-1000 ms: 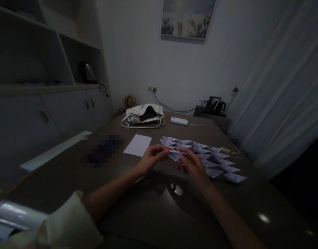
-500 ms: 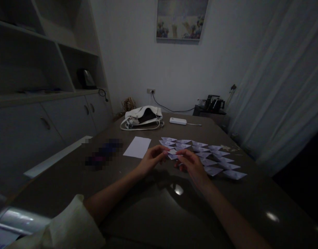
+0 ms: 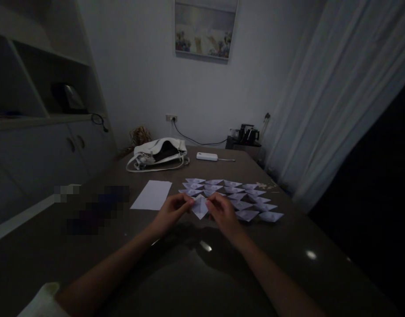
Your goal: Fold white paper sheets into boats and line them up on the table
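A small folded piece of white paper (image 3: pixel 200 208), diamond-shaped with a crease down its middle, is held up above the table. My left hand (image 3: pixel 172 211) pinches its left corner. On the opposite corner, the thumb and fingers of my right hand (image 3: pixel 224 214) are closed. Just beyond and to the right, several folded paper boats (image 3: pixel 241 205) stand in rows, some partly hidden behind my hands. Left of them lies a stack of plain white paper sheets (image 3: pixel 151 195).
A white handbag (image 3: pixel 159 154) sits open at the table's far side, with a white power bank (image 3: pixel 207 156) and its short cable to the right. A blurred dark patch (image 3: pixel 98 209) covers something on the left. Paper scraps (image 3: pixel 265 186) lie beyond the boats.
The folded paper has turned from a flat, wide shape to a diamond with its point down. My view has swung right, so everything appears shifted left.
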{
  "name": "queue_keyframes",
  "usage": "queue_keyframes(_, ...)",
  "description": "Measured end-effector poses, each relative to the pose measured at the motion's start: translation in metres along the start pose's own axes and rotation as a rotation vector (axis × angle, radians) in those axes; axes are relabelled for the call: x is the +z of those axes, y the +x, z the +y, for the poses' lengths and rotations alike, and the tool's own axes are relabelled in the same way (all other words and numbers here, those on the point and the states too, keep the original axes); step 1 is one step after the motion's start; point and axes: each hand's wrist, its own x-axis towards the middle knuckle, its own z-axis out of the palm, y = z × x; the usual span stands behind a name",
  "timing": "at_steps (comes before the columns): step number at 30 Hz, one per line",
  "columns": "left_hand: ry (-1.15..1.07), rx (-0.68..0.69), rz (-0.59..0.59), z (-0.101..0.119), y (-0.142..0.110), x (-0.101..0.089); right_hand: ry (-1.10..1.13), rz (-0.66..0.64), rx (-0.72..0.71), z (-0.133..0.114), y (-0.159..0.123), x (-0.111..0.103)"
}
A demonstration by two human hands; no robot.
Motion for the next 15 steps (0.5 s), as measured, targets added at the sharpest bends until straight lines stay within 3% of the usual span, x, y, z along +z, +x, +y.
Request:
queue_keyframes(4, -0.013, 0.003, -0.005, 0.0038, -0.0004, -0.0003, -0.064, 0.015, -0.017, -0.0002, 0.0009, -0.0003)
queue_keyframes(11, 0.009, 0.031, -0.030, 0.0091, -0.0021, -0.0009, 0.060, -0.022, -0.025, -0.0007, 0.0017, 0.0010)
queue_keyframes(15, 0.011, 0.063, -0.021, 0.0062, -0.0010, -0.0032, 0.082, 0.023, 0.008, 0.0032, 0.0030, 0.0022)
